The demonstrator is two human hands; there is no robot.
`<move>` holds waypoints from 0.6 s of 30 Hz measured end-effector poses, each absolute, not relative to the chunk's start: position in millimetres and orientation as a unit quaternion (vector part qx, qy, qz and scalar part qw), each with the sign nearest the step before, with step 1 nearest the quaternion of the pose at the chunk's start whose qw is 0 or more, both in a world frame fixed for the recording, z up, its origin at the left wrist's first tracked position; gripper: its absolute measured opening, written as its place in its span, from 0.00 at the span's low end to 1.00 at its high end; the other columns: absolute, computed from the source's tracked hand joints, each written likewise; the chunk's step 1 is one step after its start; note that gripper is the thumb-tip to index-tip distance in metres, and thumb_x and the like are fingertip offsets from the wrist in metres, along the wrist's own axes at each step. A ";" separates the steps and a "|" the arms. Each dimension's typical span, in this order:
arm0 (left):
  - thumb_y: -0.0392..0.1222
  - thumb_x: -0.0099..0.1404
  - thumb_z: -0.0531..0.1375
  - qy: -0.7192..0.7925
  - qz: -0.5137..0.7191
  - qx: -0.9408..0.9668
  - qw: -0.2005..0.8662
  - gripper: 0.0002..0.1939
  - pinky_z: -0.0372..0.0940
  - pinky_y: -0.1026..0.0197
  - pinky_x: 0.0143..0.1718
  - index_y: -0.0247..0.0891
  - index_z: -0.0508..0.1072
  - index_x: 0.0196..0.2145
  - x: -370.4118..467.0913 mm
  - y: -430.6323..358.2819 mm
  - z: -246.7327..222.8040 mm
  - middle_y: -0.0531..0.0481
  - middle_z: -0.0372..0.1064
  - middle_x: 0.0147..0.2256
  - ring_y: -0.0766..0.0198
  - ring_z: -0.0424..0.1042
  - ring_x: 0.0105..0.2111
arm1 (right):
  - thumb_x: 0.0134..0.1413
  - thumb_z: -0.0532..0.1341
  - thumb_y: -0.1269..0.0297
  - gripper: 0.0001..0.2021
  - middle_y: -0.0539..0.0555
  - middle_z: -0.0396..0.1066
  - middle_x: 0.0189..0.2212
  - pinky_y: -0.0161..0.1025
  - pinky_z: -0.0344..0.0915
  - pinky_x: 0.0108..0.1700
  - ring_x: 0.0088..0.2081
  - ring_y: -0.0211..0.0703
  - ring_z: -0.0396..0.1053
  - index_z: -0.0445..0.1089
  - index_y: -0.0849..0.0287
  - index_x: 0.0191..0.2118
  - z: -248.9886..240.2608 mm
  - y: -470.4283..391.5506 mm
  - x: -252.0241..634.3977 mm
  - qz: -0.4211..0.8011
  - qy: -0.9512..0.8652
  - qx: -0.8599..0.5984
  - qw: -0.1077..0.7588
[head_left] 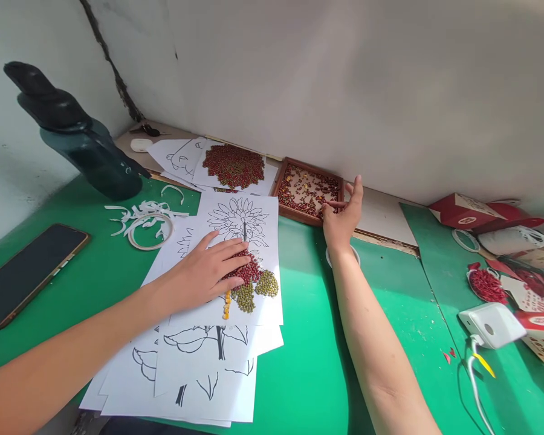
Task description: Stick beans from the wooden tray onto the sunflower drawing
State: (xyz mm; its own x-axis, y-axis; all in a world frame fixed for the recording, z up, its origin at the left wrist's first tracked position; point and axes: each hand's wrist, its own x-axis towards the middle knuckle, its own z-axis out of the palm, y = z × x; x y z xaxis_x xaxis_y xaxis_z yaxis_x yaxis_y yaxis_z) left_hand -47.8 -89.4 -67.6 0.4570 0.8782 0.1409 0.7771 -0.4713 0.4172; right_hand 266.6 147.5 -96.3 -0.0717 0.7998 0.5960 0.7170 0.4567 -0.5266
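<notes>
At a green table (299,362), the left hand (213,266) lies open over red beans (252,270); the right hand (344,220), fingers spread, reaches over a wooden tray (294,212). No label is legible.

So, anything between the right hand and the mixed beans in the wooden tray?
Nothing visible blocks it. The right hand is at the near right corner of the wooden tray, fingertips over the beans, past the low rim.
</notes>
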 end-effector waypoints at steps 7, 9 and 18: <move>0.54 0.83 0.52 0.492 0.170 0.838 0.162 0.23 0.41 0.41 0.78 0.45 0.72 0.67 -46.1 -89.2 -66.3 0.47 0.60 0.73 0.54 0.57 0.74 | 0.71 0.57 0.57 0.44 0.67 0.48 0.76 0.58 0.75 0.56 0.57 0.57 0.76 0.28 0.43 0.81 -88.5 140.7 259.3 0.075 -0.742 -0.507 0.433; 0.55 0.82 0.52 0.490 0.164 0.839 0.170 0.25 0.40 0.42 0.79 0.45 0.70 0.69 -45.2 -89.4 -65.7 0.47 0.61 0.72 0.55 0.59 0.74 | 0.71 0.56 0.58 0.42 0.64 0.52 0.76 0.56 0.75 0.57 0.57 0.57 0.77 0.32 0.43 0.81 -85.4 138.0 258.0 0.114 -0.761 -0.492 0.407; 0.56 0.82 0.53 0.485 0.158 0.842 0.176 0.24 0.40 0.43 0.79 0.43 0.70 0.67 -48.5 -87.6 -65.5 0.46 0.61 0.72 0.55 0.60 0.73 | 0.69 0.52 0.65 0.42 0.64 0.62 0.73 0.57 0.75 0.57 0.53 0.55 0.80 0.31 0.44 0.80 -78.8 135.3 258.7 0.161 -0.767 -0.506 0.360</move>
State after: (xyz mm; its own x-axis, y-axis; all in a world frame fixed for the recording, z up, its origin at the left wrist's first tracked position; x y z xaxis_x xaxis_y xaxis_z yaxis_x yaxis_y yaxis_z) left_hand -48.5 -87.6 -65.5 0.4796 0.8722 0.0961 0.7610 -0.4680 0.4493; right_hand 258.7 135.3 -78.8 -0.2296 0.8924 0.3885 0.6603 0.4361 -0.6114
